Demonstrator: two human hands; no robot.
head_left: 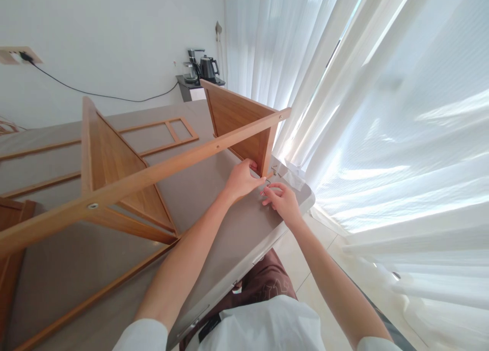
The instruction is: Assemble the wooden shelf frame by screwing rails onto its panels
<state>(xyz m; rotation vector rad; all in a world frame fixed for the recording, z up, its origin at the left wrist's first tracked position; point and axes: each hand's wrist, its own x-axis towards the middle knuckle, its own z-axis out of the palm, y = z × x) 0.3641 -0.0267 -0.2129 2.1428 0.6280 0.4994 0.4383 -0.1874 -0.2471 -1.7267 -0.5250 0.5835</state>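
Note:
A wooden shelf frame (183, 160) stands on its side on the grey table, with a slatless end panel (239, 114) at its right end. My left hand (244, 180) is closed around the lower corner of that end panel, its thumb pointing right along the bottom rail. Just right of it, my right hand (281, 200) pinches a thin, bent metal hex key (268, 182), whose tip is close to the rail's end. The tip's exact contact is hidden. Several small screws (274, 170) lie beyond my hands near the table corner.
A flat ladder-like wooden frame (179, 132) lies on the table (191, 188) behind the shelf. A clear plastic bag (294, 179) is at the right corner. A kettle (208, 67) and coffee maker stand on a cabinet behind. White curtains (401, 111) hang at the right.

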